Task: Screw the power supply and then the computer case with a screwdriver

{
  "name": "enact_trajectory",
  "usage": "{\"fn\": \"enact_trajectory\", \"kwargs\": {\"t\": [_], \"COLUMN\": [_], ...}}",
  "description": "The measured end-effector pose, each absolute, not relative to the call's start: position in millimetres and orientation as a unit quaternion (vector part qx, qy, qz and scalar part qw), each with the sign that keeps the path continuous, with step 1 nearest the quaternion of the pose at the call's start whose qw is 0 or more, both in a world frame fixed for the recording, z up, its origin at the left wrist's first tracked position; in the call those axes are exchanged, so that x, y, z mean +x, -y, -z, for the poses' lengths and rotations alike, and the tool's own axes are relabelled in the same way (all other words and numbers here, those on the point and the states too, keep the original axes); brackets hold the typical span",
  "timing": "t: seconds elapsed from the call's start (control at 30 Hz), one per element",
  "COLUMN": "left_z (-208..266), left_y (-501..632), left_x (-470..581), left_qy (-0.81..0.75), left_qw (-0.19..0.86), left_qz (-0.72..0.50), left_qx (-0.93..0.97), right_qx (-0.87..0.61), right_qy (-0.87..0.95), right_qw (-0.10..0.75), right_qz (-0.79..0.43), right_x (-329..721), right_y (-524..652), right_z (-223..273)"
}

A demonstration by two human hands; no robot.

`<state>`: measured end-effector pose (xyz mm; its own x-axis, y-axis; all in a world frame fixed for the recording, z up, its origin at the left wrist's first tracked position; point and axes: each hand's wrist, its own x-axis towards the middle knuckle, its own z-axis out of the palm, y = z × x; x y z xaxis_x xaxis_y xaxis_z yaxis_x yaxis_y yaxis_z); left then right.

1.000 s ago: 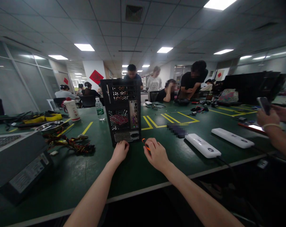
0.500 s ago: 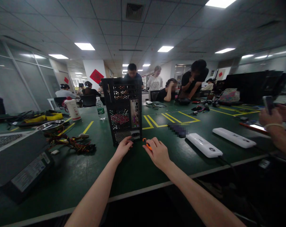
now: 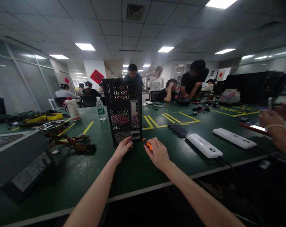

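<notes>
A black computer case point(image 3: 124, 110) stands upright on the green table, its back panel with vents and ports turned toward me. At its bottom edge, my left hand point(image 3: 122, 148) is closed, thumb against fingers, in front of the power supply's socket area. Whether a small thing is pinched there I cannot make out. Just right of the case's lower corner, my right hand point(image 3: 158, 152) is closed around an orange and black screwdriver point(image 3: 148, 145). Its black end points up and left toward the case; the shaft cannot be made out.
A grey power supply unit point(image 3: 20, 164) and bundled cables point(image 3: 72, 143) lie left. A water bottle point(image 3: 100, 108) and white flask point(image 3: 73, 108) stand behind them. Two white power strips point(image 3: 204, 145) lie right, near another person's hands point(image 3: 273, 119) with a phone. People stand across the table.
My hands stay almost in place at the case; the orange handle has turned slightly in my right hand. The person at right has tilted the phone.
</notes>
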<state>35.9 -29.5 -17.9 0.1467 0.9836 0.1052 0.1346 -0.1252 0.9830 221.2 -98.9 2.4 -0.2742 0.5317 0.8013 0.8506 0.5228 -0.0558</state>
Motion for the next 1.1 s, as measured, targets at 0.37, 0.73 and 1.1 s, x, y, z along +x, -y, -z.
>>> {"fn": "enact_trajectory", "kwargs": {"t": [0.37,0.73,1.1], "left_z": [20.1,19.3,19.4], "left_y": [28.4,27.6,28.2], "left_x": [35.1,36.1,35.6], "left_qy": [-0.462,-0.468,-0.464], "left_qw": [0.466,0.464,0.465], "left_qz": [-0.457,-0.453,-0.455], "left_qx": [0.601,0.601,0.601], "right_qx": [-0.430,-0.433,-0.455], "right_qy": [0.785,0.781,0.771], "right_qw": [0.401,0.412,0.407], "right_qz": [0.194,0.183,0.182], "right_x": [220.3,219.4,220.5], "right_y": [100.9,103.9,103.2], "right_z": [-2.3,-5.4,-4.3]}}
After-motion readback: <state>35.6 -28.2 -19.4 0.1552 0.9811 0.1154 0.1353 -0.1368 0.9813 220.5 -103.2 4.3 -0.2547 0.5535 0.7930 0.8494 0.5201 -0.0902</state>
